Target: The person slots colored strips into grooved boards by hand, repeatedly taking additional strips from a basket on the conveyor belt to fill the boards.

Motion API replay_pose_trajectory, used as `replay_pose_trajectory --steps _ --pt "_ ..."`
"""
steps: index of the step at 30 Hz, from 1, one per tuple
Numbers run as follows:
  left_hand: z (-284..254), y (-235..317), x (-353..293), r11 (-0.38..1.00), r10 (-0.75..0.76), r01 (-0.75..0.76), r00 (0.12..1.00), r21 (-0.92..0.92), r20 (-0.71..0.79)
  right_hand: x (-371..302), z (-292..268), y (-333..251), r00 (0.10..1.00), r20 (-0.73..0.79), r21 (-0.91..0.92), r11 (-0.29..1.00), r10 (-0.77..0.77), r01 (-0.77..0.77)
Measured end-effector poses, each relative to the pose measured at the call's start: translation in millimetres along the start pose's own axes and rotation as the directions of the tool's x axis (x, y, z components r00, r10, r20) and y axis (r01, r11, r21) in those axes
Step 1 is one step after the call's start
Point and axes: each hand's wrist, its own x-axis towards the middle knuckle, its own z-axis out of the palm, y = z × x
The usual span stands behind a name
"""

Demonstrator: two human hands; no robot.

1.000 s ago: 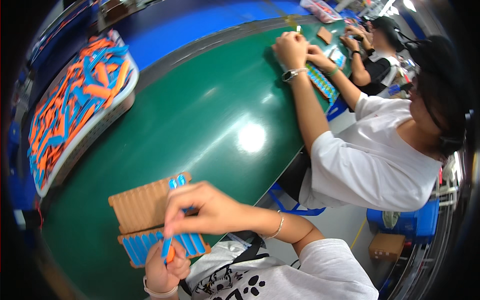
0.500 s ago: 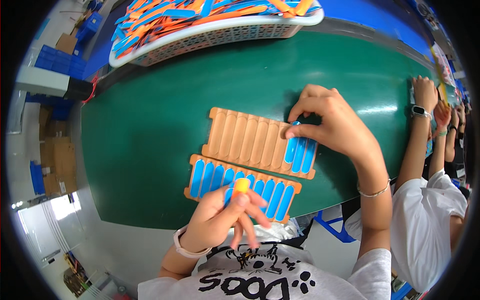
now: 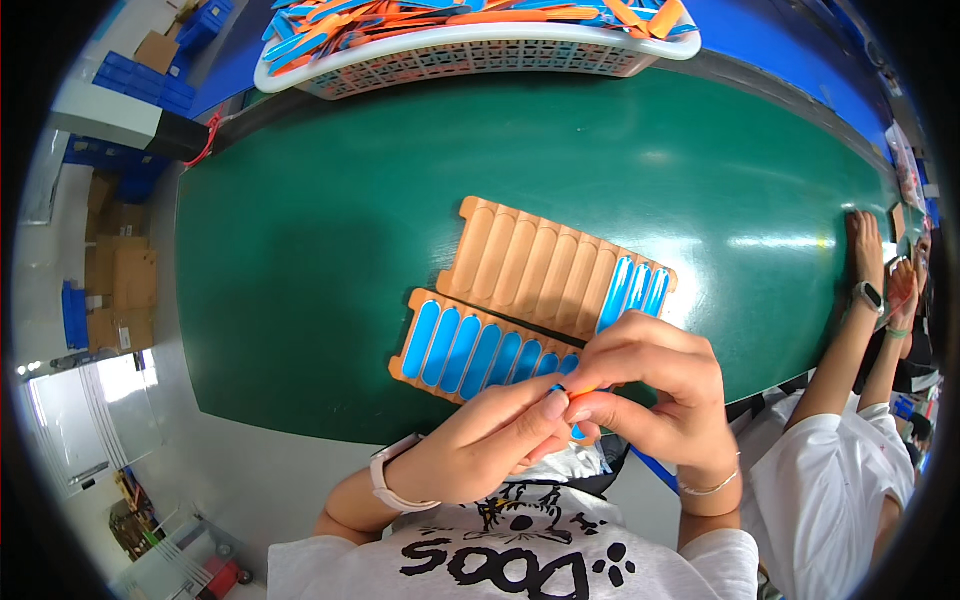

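Note:
My left hand (image 3: 480,445) and my right hand (image 3: 665,385) meet over the near edge of the table. The right thumb and fingers pinch a small strip with an orange edge (image 3: 581,391) against the left fingertips. Most of what the left hand encloses is hidden. Just beyond the hands lies a tan slotted tray (image 3: 399,368) whose visible slots hold blue strips; its right part is covered by my hands. A second tan tray (image 3: 528,262) lies behind it at a slant. Three blue strips (image 3: 638,287) fill its right end, and its other slots are bare.
At the far edge of the green table (image 3: 300,200) stands a white basket (image 3: 480,60) heaped with blue and orange strips. A co-worker's forearm (image 3: 838,345) with a watch rests at the right. Cardboard boxes (image 3: 130,280) stand off to the left.
My right hand has left the far tray's third strip and come back to my left hand, where it now pinches a strip. The whole view has shifted slightly.

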Motion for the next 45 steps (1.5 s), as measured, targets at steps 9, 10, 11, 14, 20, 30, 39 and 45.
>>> replay_pose_trajectory --steps 9,10,11,14,20,30,39,45 --pt "-5 2 -3 0.99 0.085 -0.102 0.982 -0.094 -0.169 -8 3 21 0.913 -0.188 -0.877 0.48 -0.361 0.009" --pt "-3 2 -3 0.99 0.084 -0.101 0.982 -0.097 -0.168 -7 11 23 0.926 -0.173 -0.885 0.466 -0.335 0.004" --pt "-1 2 -2 0.991 0.127 -0.135 0.968 -0.022 -0.217 -8 16 24 0.935 -0.171 -0.893 0.45 -0.31 -0.015" --pt "1 4 -4 0.982 0.185 -0.166 0.944 0.091 -0.274 -11 27 20 0.954 -0.182 -0.894 0.444 -0.24 -0.059" --pt "-7 -2 -3 0.959 0.179 -0.135 0.97 0.251 -0.166 -11 15 7 0.942 -0.242 -0.746 0.666 -0.233 -0.027" --pt "-12 -7 -10 1.0 -0.014 0.013 0.995 0.013 0.097 -9 6 6 0.99 0.005 0.356 0.925 -0.143 0.132" --pt "-7 -4 -12 0.985 0.128 -0.147 0.974 -0.092 -0.187 42 -39 30 0.969 -0.23 -0.328 0.929 0.095 -0.169" --pt "1 -1 -11 0.991 0.13 -0.114 0.95 0.075 -0.284 56 -28 40 0.995 -0.036 -0.628 0.776 -0.098 0.054"
